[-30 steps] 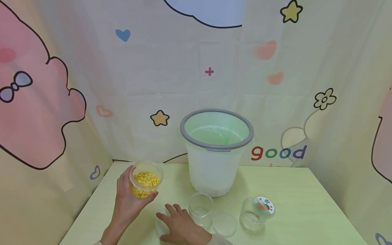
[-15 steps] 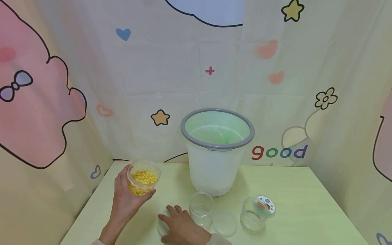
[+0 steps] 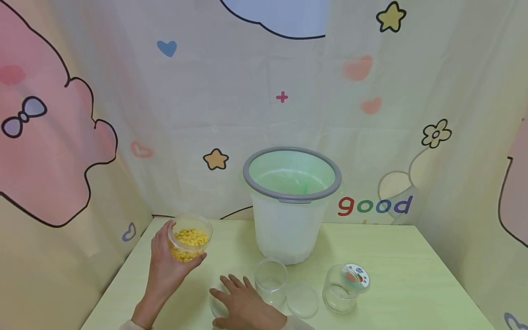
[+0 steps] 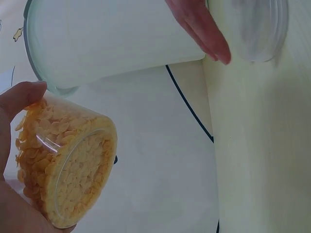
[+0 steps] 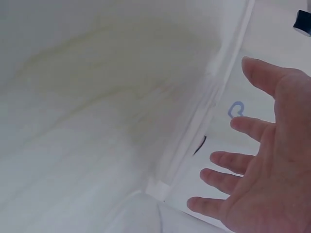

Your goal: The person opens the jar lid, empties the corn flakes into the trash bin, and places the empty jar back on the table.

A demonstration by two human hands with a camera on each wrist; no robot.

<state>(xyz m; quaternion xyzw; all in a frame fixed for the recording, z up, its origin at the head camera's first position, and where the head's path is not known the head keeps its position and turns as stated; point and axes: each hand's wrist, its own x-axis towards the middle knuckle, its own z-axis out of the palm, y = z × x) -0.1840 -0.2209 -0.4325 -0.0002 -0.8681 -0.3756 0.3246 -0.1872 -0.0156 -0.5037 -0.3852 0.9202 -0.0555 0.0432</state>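
Observation:
My left hand [image 3: 165, 263] grips a clear plastic jar of yellow flakes, perhaps cornflakes [image 3: 190, 238], raised over the table's left side. In the left wrist view the flakes [image 4: 63, 160] show through the jar's tilted base, with the thumb curled at its wall. Low at the front, my right hand [image 3: 244, 302] spreads its fingers over a clear round piece [image 3: 217, 306], mostly hidden under it; contact cannot be made out. The right wrist view shows this hand [image 5: 262, 165] with fingers apart and nothing in them. Just beyond it stands an open clear jar [image 3: 270, 275].
A translucent bucket [image 3: 286, 231] with a grey rim stands at the back centre. Nearer lie a clear round lid [image 3: 303, 300] and another clear jar [image 3: 338, 298], beside a lid with a printed label [image 3: 358, 275]. Printed curtains surround the pale table [image 3: 396, 256].
My left hand has drifted slightly left with the jar of flakes. The right hand stays over the clear round piece, its fingers shifting a little. The other objects stand where they were.

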